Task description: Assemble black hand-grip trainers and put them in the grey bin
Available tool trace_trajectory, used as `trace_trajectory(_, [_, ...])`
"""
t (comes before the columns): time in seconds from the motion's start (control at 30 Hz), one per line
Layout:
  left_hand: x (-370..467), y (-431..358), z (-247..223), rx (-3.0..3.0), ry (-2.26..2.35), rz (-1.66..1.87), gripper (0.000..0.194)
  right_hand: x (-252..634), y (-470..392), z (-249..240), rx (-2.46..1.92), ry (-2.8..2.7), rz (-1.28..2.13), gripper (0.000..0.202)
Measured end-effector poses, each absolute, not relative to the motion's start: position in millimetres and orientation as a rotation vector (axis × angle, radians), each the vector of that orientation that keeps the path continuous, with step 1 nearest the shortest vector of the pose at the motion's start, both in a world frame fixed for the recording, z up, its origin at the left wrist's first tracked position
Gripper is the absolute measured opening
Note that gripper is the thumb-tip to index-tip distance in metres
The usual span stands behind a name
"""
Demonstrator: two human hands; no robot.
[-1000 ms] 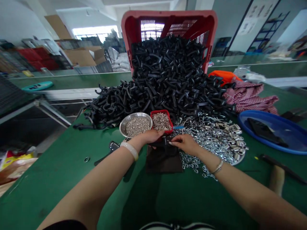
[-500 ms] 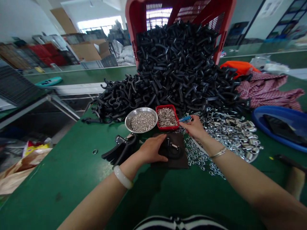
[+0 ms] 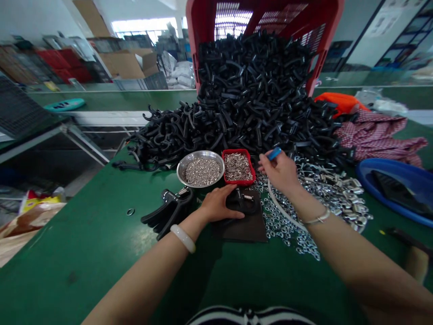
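Hands over a green bench [image 3: 111,266]: the right hand [image 3: 282,171] has its fingers closed on a blue tool [image 3: 274,153], held up just beside a red tray [image 3: 253,176] of small metal pins, so that hand looks occupied. The left hand [image 3: 216,206], thumb and fingers spread apart, rests against a black clamp [image 3: 249,206] with a spring, lying on a dark mat [image 3: 241,231], and seems to steady it. A metal bowl [image 3: 181,179] of small metal pieces sits beside the tray.
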State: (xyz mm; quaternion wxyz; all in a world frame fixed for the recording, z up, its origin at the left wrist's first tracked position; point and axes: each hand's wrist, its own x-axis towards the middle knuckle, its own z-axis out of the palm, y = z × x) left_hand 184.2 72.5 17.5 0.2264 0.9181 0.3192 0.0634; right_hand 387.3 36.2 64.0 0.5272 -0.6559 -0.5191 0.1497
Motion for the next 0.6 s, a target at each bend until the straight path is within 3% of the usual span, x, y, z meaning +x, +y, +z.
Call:
trace_trajectory(0.2, [184.3, 71.0, 10.9, 2.575, 0.967, 0.148, 0.058, 356.0, -17.7, 35.3, -1.414, -1.162, 0.732, 0.033])
trace_trajectory(0.37, [186.8, 70.9, 13.1, 2.560, 0.975, 0.135, 0.048, 360.3, -20.0, 23.2, -1.522, -1.350, 0.610, 0.025])
trace_trajectory(0.6, [188.5, 70.1, 14.5, 2.498, 1.086, 0.139, 0.051, 359.7, -14.0, 16.5, -1.503, -1.272, 0.610, 0.024])
